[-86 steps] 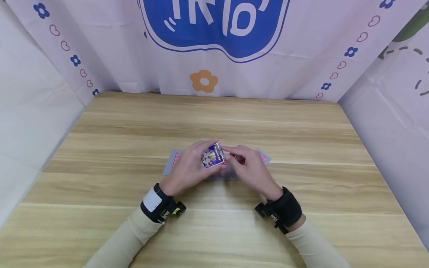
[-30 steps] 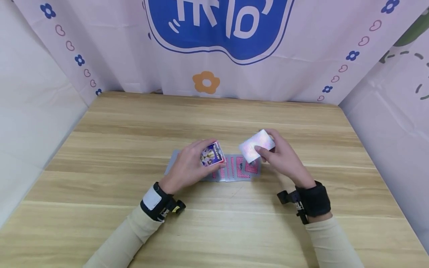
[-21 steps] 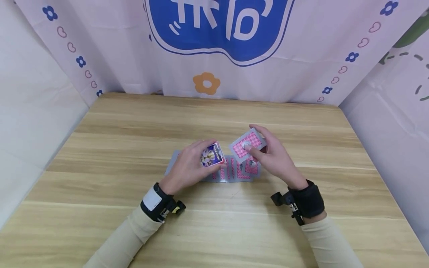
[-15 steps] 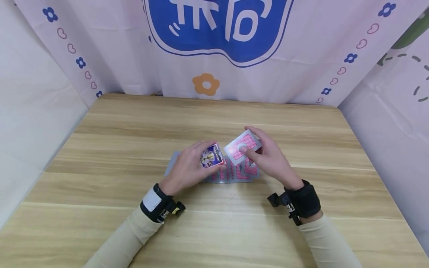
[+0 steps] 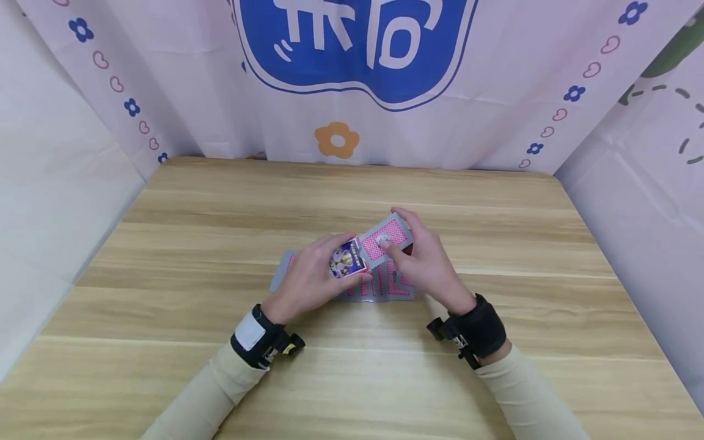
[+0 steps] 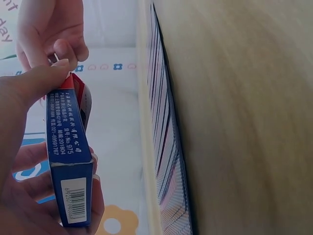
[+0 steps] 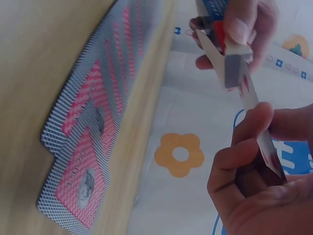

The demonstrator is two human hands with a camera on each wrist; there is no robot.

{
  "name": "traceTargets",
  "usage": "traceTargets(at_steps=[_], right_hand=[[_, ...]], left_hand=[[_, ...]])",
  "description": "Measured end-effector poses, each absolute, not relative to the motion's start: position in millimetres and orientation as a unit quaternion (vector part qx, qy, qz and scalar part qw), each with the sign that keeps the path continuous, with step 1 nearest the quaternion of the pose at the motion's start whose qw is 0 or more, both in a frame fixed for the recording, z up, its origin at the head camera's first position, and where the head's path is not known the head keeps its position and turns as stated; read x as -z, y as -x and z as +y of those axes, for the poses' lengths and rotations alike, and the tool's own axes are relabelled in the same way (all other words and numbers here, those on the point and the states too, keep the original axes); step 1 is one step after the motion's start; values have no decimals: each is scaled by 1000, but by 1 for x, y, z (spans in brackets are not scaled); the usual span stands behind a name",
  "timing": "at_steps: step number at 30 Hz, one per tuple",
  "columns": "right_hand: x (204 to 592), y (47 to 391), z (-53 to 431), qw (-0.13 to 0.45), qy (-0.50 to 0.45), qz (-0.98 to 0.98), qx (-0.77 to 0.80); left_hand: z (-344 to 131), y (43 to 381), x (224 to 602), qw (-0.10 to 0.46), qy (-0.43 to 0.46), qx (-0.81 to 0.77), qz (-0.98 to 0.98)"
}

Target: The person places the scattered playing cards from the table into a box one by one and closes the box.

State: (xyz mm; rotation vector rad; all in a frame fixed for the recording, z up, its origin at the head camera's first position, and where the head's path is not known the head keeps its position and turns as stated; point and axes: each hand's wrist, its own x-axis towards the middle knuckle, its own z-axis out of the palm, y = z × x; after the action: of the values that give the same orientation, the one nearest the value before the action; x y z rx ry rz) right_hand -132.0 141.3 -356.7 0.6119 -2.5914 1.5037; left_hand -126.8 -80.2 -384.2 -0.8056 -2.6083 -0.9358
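My left hand (image 5: pixel 308 275) grips a small blue playing-card box (image 5: pixel 346 259) with a red end, held above the table. In the left wrist view, the thumb lies along the box (image 6: pixel 68 127), whose barcode end faces the camera. My right hand (image 5: pixel 426 260) pinches a pink-and-grey playing card (image 5: pixel 385 237), thumb on its patterned back. The right wrist view shows the card (image 7: pixel 266 152) with its far end at the box's opened end, beside a raised flap (image 7: pixel 210 54). I cannot tell how far inside it reaches. Beneath both hands lies an overlapping row of playing cards (image 5: pixel 371 290), backs up.
The wooden table (image 5: pixel 352 379) ends at a white printed cloth (image 5: pixel 192 98) hanging along its back edge. White cloth panels also stand at the left and right sides. Both wrists wear black bands (image 5: pixel 478 327) with small cameras.
About a second ago the right hand held the card up to the right; it has come left, bringing the card's end to the box. The left hand has stayed nearly still with the box.
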Motion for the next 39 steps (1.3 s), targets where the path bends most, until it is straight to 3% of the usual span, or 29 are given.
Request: traceTargets(at_steps=[13,21,33,39], right_hand=[[364,127,126,94,-207,-868,-442],[366,124,119,47,-215,-857,-465],[372,125,121,153,-212,-853,-452],[371,125,118,133,-235,-857,-439]], left_hand=[[-83,128,386,133,271,309,-902],[-83,128,386,150,271,317,-896],[-85,128,383,151,257,307,-904],[-85,128,383,145,265,303,-904]])
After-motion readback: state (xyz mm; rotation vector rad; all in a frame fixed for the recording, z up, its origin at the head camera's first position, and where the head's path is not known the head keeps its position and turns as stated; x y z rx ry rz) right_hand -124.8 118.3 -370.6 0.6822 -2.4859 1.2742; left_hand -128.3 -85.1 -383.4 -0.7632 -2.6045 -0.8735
